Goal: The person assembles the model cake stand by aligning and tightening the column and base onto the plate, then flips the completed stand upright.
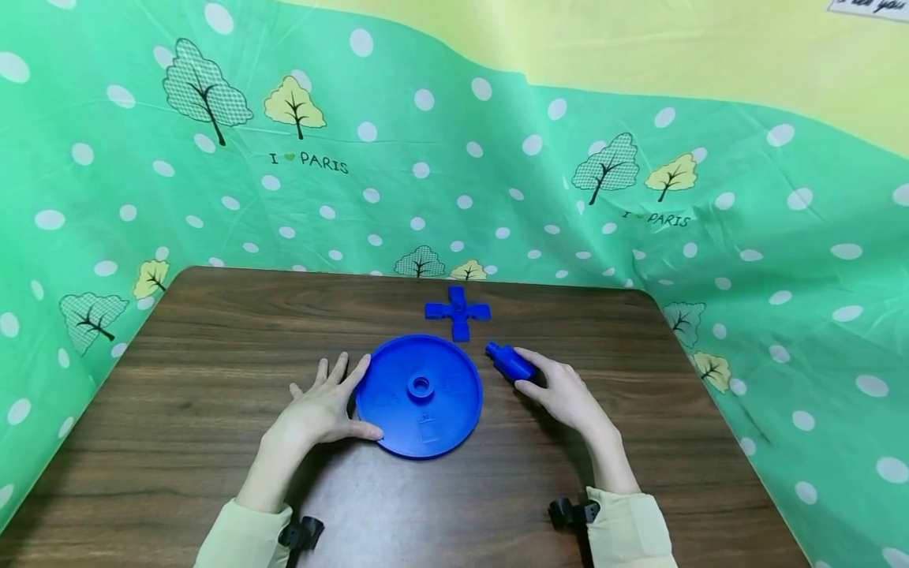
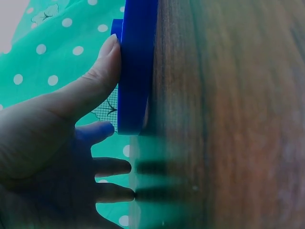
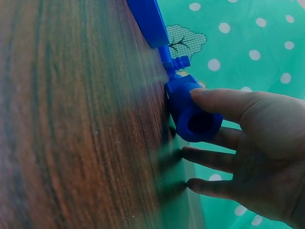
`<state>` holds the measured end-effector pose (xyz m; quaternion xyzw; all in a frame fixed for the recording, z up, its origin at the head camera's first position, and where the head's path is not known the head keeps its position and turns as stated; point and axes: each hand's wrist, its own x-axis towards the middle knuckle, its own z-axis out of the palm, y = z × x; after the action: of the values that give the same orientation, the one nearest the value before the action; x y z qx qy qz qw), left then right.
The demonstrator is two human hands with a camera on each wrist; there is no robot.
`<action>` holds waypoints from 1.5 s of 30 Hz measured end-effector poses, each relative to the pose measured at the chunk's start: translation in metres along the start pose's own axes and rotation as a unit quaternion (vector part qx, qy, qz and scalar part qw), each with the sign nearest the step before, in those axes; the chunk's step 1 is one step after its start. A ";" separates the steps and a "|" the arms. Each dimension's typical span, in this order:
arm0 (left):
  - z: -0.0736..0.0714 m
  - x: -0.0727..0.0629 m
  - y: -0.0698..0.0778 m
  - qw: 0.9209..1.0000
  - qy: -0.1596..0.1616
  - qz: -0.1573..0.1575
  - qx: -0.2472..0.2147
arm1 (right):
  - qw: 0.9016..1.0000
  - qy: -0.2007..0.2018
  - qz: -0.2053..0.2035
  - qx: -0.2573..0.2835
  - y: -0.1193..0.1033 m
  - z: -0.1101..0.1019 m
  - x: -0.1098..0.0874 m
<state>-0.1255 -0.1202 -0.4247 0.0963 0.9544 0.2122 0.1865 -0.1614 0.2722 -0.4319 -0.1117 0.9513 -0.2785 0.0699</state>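
Note:
A round blue disc with a raised rim and a small hollow hub lies flat on the table. My left hand spreads its straight fingers at the disc's left edge; thumb and forefinger touch the rim. In the left wrist view, that thumb rests against the side of the disc. To the disc's right, my right hand pinches a blue hollow cylinder with a narrower tip between thumb and forefinger. Its open end faces the right wrist camera, and the other fingers extend loosely below the cylinder.
Behind the disc, a blue cross-shaped piece with a small central peg lies on the brown wooden table. A green dotted cloth hangs behind and beside the table. Both wrists wear black camera mounts.

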 end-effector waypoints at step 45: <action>-0.005 -0.008 0.006 1.000 0.005 -0.011 0.017 | 1.000 -0.016 0.009 0.001 -0.001 -0.002 0.001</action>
<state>-0.1195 -0.1191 -0.4157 0.0877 0.9598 0.1941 0.1829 -0.1626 0.2722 -0.4303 -0.1071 0.9509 -0.2769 0.0876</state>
